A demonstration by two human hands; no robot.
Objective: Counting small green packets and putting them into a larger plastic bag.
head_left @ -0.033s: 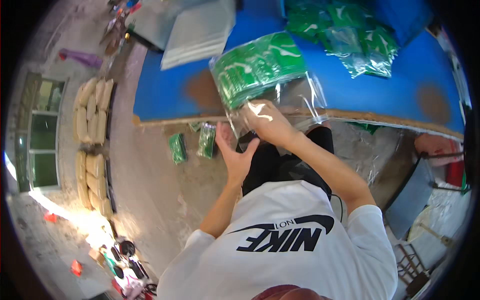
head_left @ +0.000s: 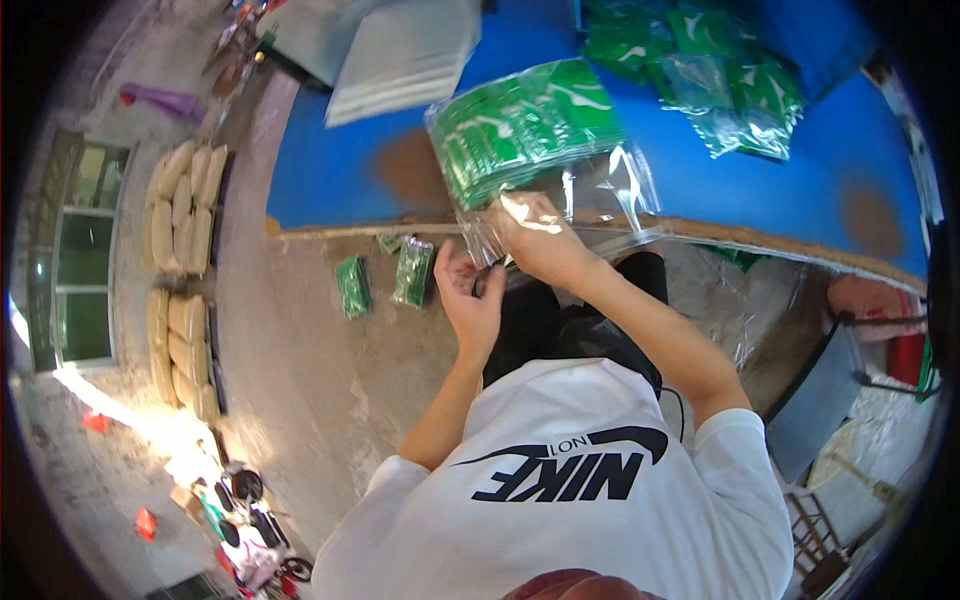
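A clear plastic bag (head_left: pixel 600 200) filled with flat green packets (head_left: pixel 530 130) lies on the blue table (head_left: pixel 330 185), its unfilled end hanging over the front edge. My right hand (head_left: pixel 540 240) is closed at that loose end, with shiny film over its knuckles and the fingertips hidden. Just to its left, below the table edge, my left hand (head_left: pixel 468 300) has its thumb and fingers apart beside the bag's corner. Whether the left fingers touch the film, I cannot tell.
More green packets (head_left: pixel 735 85) are piled at the back right, and a stack of clear bags (head_left: pixel 400 65) is at the back left. Green bundles (head_left: pixel 352 287) rest on the floor. Tan sacks (head_left: pixel 185 210) line the left side. A grey chair (head_left: pixel 820 405) stands at right.
My left hand has risen slightly and its thumb has moved in toward the fingers, narrowing the gap. The bag and my right hand look nearly the same; the view has shifted a little.
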